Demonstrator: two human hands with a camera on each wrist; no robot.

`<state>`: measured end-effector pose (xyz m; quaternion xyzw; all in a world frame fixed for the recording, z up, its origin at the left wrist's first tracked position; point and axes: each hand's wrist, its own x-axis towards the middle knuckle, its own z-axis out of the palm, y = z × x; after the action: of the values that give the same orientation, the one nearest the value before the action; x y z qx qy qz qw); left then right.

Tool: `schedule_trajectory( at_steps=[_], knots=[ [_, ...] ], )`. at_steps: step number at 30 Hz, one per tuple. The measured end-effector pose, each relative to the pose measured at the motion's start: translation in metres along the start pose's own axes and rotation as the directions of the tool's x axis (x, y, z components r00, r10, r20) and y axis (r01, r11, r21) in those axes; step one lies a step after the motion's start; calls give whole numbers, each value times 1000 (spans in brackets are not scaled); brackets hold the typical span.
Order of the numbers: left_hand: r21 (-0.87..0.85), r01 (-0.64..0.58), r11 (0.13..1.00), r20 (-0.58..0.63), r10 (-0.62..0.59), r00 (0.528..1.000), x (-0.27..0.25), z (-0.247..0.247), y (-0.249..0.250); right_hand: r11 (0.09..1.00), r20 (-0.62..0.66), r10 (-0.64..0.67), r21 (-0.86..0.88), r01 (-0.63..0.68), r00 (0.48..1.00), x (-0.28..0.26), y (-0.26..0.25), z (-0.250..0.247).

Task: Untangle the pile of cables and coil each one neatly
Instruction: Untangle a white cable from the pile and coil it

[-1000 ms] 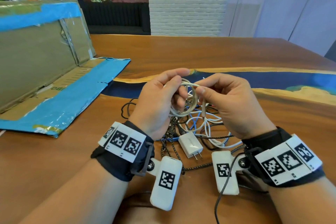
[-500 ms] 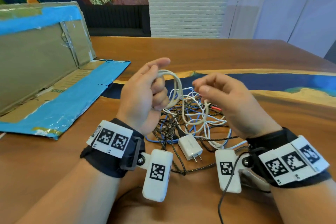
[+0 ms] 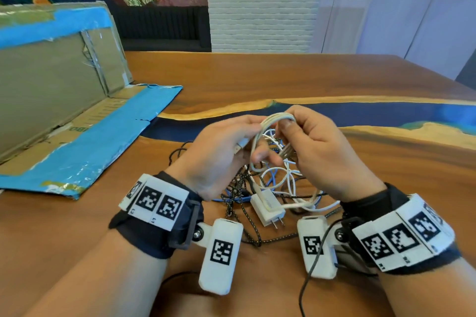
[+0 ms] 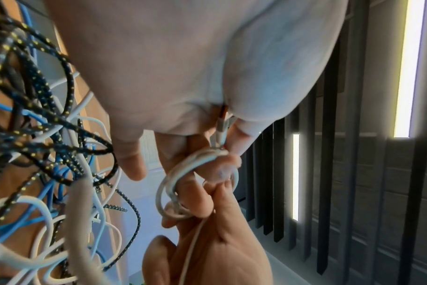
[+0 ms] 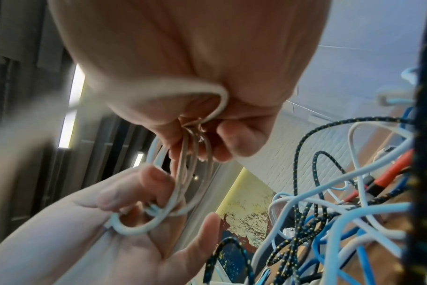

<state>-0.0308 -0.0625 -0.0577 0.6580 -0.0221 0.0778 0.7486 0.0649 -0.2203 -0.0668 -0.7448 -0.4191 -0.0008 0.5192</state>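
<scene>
Both hands hold a small coil of white cable (image 3: pixel 268 134) above the tangled pile (image 3: pixel 260 185). My left hand (image 3: pixel 221 152) pinches the coil's left side, with the cable's connector end (image 3: pixel 240 145) showing by its thumb. My right hand (image 3: pixel 309 147) grips the loops on the right side between thumb and fingers. The same coil (image 4: pixel 183 183) shows between both hands in the left wrist view, and its loops (image 5: pixel 190 173) run from right fingers to left fingers in the right wrist view. A strand trails from the coil down into the pile.
The pile holds black braided (image 3: pixel 247 216), blue (image 3: pixel 273 177) and white cables plus a white plug charger (image 3: pixel 268 207) on the wooden table (image 3: pixel 257 77). An opened cardboard box with blue tape (image 3: pixel 64 100) lies at the left. A red-tipped cable (image 5: pixel 378 183) sits in the tangle.
The hands came back together after spreading apart. The right hand now grips the coil itself, and another turn of white cable lies on the loops.
</scene>
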Motion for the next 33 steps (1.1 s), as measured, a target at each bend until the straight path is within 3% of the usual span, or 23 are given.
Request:
schedule_trajectory(
  at_steps=[3, 7, 10, 14, 17, 20, 29, 31, 33],
  knots=[
    [103, 33, 994, -66, -27, 997, 1, 1, 0, 998, 15, -6, -63, 6, 1000, 1, 1, 1],
    [180, 46, 983, 32, -53, 998, -1, 0, 0, 999, 82, 9, -32, -7, 997, 2, 3, 0],
    [100, 76, 992, 65, -83, 994, -2, -2, 1, 1000, 84, 28, -2, -28, 996, 1, 1, 0],
    [-118, 87, 989, 1, -88, 996, -1, 1, 1, 999, 151, 17, -41, -11, 988, 0, -1, -2],
    [-339, 63, 939, -30, -78, 997, 0, 8, -1, 998, 198, 38, 34, -45, 979, 1, -2, -1],
    [-475, 5, 880, -50, -32, 998, 0, 10, 0, 995, 168, 50, 75, -63, 985, -1, -2, 2],
    [-455, -37, 890, -187, -54, 981, 3, 0, 5, 977, -37, 110, 188, -101, 993, 2, 2, -2],
    [-378, -18, 926, -220, -71, 973, 4, 1, 4, 953, -62, 145, 276, -123, 988, 2, 1, -1],
    [-271, 1, 963, -257, -73, 964, 5, 1, 4, 885, -6, 178, 438, -157, 984, 1, -1, -2]
  ],
)
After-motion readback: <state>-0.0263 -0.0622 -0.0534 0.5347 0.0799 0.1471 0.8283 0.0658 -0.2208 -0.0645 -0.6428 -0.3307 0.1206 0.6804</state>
